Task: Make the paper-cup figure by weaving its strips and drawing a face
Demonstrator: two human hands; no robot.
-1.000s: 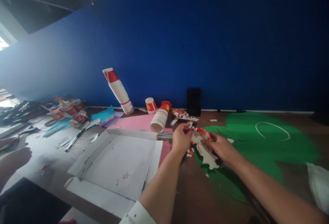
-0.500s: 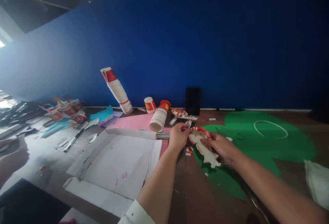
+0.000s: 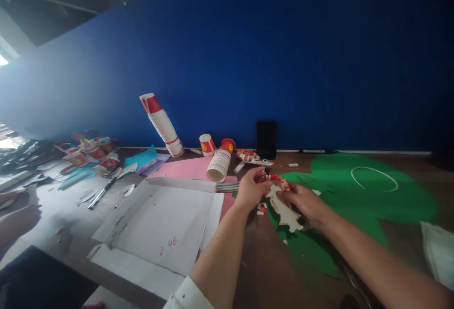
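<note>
Between my two hands is a paper cutout (image 3: 285, 212), cream on the side facing me, with a jagged lower edge and a curved red-and-white patterned band along its top. My left hand (image 3: 252, 189) pinches the upper left of it. With thumb and fingers closed, my right hand (image 3: 304, 202) grips its right side; some of those fingertips are hidden behind the paper. The cutout is over the edge of a large green paper shape (image 3: 354, 195). Small red and white scraps (image 3: 261, 209) lie just below my left hand.
A white box lid (image 3: 156, 228) with "46" written on it lies at left. Behind it are a leaning stack of paper cups (image 3: 163, 127), a lying cup stack (image 3: 218, 165) and an upright cup (image 3: 207, 144). A black phone (image 3: 266, 140) leans on the blue partition. Another person's hand (image 3: 21, 214) is far left.
My left hand has shifted slightly right, further over the cutout's top, covering more of the patterned band. My right hand keeps its grip with little movement.
</note>
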